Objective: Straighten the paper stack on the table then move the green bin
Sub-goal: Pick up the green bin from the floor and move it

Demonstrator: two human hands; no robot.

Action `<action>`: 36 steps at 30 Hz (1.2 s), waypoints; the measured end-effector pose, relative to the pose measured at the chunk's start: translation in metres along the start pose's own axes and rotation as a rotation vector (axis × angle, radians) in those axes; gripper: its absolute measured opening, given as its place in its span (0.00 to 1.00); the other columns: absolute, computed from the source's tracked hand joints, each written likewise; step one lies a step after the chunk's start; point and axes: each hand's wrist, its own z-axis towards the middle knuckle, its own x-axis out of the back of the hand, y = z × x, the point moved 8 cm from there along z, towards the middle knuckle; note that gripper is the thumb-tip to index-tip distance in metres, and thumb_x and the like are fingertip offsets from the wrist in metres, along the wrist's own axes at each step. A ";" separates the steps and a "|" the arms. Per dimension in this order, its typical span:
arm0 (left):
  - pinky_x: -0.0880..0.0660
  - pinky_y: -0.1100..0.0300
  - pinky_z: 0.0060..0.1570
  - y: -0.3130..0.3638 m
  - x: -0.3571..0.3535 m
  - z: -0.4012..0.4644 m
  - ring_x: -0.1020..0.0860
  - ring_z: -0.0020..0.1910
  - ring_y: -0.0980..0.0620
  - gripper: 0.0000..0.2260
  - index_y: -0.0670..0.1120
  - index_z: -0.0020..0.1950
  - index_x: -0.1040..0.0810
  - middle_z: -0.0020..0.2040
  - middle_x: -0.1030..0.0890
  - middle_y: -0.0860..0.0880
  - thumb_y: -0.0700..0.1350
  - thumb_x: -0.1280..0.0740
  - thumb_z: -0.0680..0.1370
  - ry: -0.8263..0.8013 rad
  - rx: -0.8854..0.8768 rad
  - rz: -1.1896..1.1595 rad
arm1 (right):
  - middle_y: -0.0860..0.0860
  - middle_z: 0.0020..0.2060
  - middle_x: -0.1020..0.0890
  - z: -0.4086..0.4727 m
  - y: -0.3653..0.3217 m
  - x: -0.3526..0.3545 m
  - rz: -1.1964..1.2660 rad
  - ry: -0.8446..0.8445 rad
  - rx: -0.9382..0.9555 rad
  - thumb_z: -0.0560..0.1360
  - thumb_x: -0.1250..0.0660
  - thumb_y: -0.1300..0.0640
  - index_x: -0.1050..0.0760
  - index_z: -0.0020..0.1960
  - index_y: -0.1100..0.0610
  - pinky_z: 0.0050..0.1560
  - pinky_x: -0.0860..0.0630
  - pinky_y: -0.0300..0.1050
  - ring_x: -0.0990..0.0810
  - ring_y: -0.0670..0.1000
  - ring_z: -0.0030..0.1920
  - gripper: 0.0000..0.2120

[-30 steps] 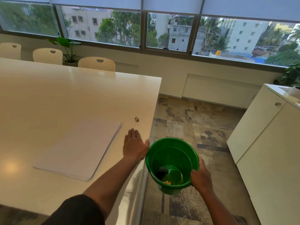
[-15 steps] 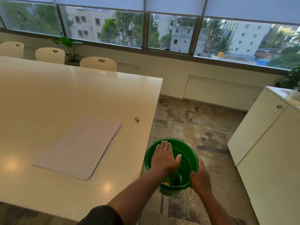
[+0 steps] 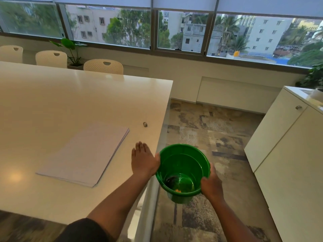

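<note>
A stack of white paper [image 3: 87,154] lies on the white table [image 3: 70,95], its edges roughly aligned and turned at an angle to the table edge. The green bin [image 3: 183,163] is just off the table's right edge, over the floor, with dark scraps and an orange bit at its bottom. My left hand [image 3: 143,159] lies flat with straight fingers over the table's right edge, its thumb against the bin's left rim. My right hand [image 3: 212,186] grips the bin's right rim, fingers curled over it.
A small dark object [image 3: 145,124] sits on the table near its right edge. White cabinets [image 3: 288,154] stand to the right across a strip of patterned floor. Chairs [image 3: 103,66] and a potted plant [image 3: 71,49] line the far side under the windows.
Half a second ago my left hand was over the bin's mouth; it has moved back left to the table edge. My right hand has kept its grip on the rim.
</note>
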 end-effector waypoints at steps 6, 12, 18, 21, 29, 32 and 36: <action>0.51 0.49 0.77 0.079 -0.024 -0.028 0.48 0.79 0.43 0.33 0.41 0.80 0.48 0.80 0.46 0.40 0.60 0.51 0.81 -0.067 -0.257 -0.148 | 0.51 0.43 0.22 -0.005 -0.001 0.001 0.015 0.015 0.012 0.78 0.43 0.65 0.45 0.76 0.50 0.31 0.25 0.42 0.20 0.49 0.37 0.29; 0.31 0.52 0.69 0.127 -0.033 -0.058 0.27 0.69 0.47 0.21 0.44 0.72 0.28 0.69 0.24 0.44 0.34 0.41 0.79 -0.193 -0.459 -0.436 | 0.48 0.40 0.20 -0.007 0.000 0.001 0.051 0.022 0.025 0.77 0.41 0.62 0.39 0.73 0.50 0.35 0.24 0.44 0.20 0.50 0.38 0.25; 0.32 0.63 0.66 0.118 -0.001 -0.056 0.23 0.64 0.51 0.24 0.44 0.62 0.19 0.62 0.18 0.46 0.26 0.36 0.71 -0.031 -0.537 -0.527 | 0.50 0.41 0.20 -0.010 0.002 0.002 0.067 0.024 0.023 0.76 0.41 0.63 0.40 0.74 0.50 0.33 0.22 0.46 0.19 0.52 0.37 0.28; 0.33 0.58 0.69 0.091 0.014 -0.046 0.27 0.67 0.50 0.26 0.48 0.64 0.20 0.66 0.21 0.49 0.30 0.35 0.70 0.055 -0.485 -0.467 | 0.52 0.43 0.21 -0.012 0.002 0.004 0.039 0.037 0.029 0.76 0.42 0.65 0.44 0.76 0.52 0.32 0.24 0.44 0.20 0.52 0.37 0.31; 0.57 0.49 0.78 -0.023 0.024 -0.014 0.56 0.80 0.43 0.36 0.38 0.80 0.55 0.81 0.54 0.39 0.60 0.49 0.80 0.084 -0.011 -0.057 | 0.53 0.44 0.24 -0.013 0.003 0.002 -0.001 0.057 0.044 0.77 0.41 0.66 0.47 0.78 0.55 0.30 0.28 0.41 0.23 0.50 0.36 0.32; 0.58 0.48 0.78 -0.035 0.013 -0.021 0.58 0.80 0.43 0.40 0.37 0.79 0.58 0.80 0.56 0.39 0.64 0.52 0.80 0.010 0.115 -0.069 | 0.59 0.51 0.21 -0.013 0.005 0.002 -0.004 0.060 0.046 0.77 0.41 0.65 0.48 0.78 0.55 0.31 0.28 0.41 0.23 0.51 0.37 0.32; 0.59 0.47 0.78 -0.003 0.000 -0.028 0.58 0.80 0.43 0.39 0.37 0.79 0.58 0.80 0.56 0.38 0.64 0.54 0.80 -0.012 0.080 -0.039 | 0.59 0.52 0.20 -0.014 0.006 0.003 0.001 0.057 0.046 0.77 0.42 0.66 0.48 0.78 0.54 0.34 0.24 0.44 0.20 0.53 0.39 0.32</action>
